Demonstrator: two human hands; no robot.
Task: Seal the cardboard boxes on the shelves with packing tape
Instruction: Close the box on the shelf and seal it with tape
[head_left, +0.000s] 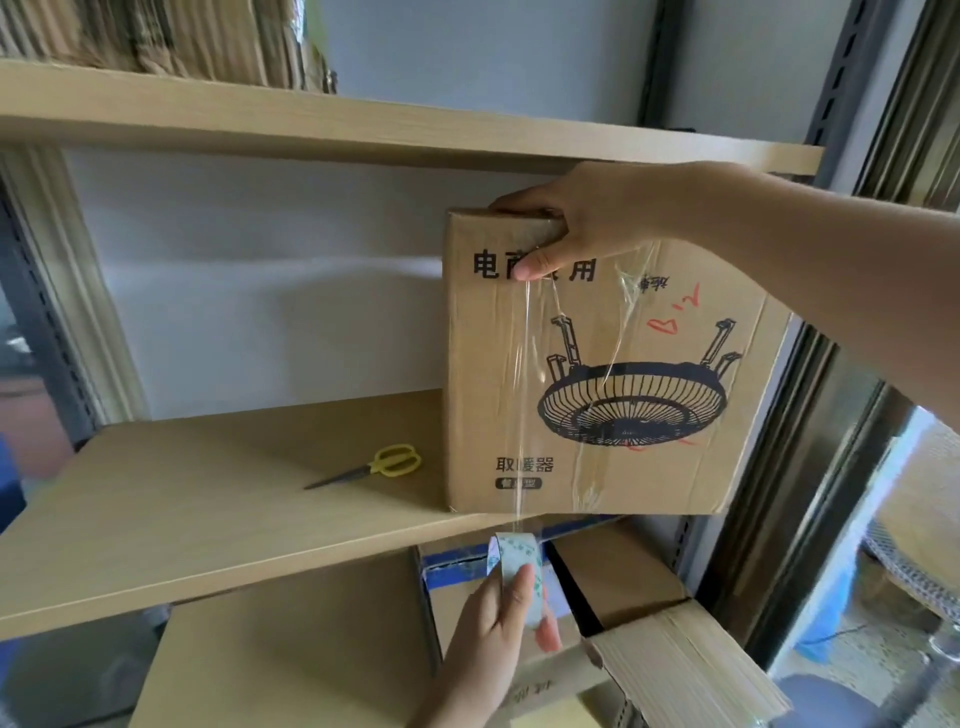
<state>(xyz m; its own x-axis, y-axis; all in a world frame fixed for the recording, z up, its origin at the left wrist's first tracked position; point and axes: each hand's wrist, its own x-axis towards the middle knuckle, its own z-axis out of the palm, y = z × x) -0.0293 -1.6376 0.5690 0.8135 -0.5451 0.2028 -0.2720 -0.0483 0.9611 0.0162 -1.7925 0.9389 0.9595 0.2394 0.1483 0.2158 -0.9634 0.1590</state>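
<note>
Cardboard box (597, 374) on shelf (208, 499) — right hand (576, 228) pinning clear tape at its top, left hand (498, 623) clamped on tape roll (519, 571) below — yellow scissors (379, 464) beside

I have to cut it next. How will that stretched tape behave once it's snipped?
The tape is thin clear film, so probably floppy once slack. Its older strips look wrinkled on the box, so it may cling to itself. The roll seems light.
</note>
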